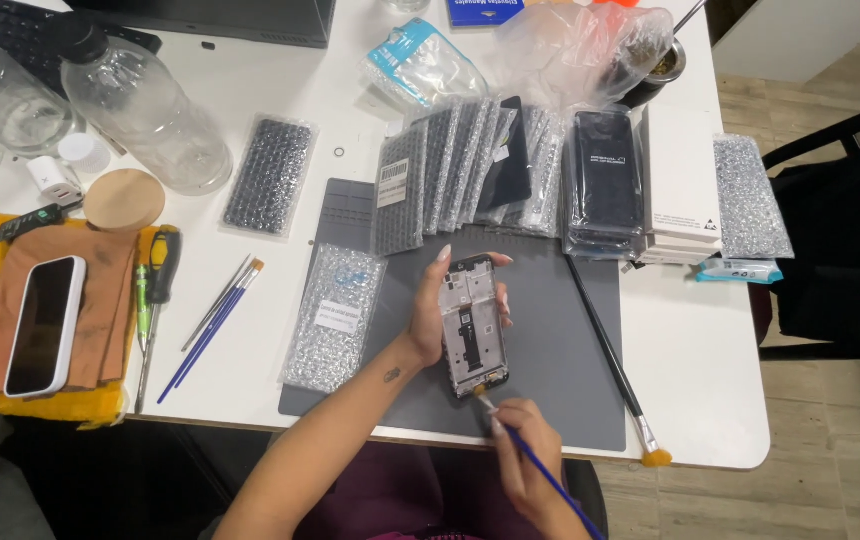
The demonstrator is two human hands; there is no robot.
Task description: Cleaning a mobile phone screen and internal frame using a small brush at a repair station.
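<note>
Grey mat (560, 330) under my work: my left hand (430, 310), fingers clamped, holds an opened phone frame (473, 325) above it; right hand (522, 440) pinches a blue brush (540, 468), dusting its lower edge. Next, gentler upward strokes, I judge.

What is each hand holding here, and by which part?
Left hand grips the opened phone frame by its long side edges. Right hand pinches a blue-handled brush near its bristle end.
</note>
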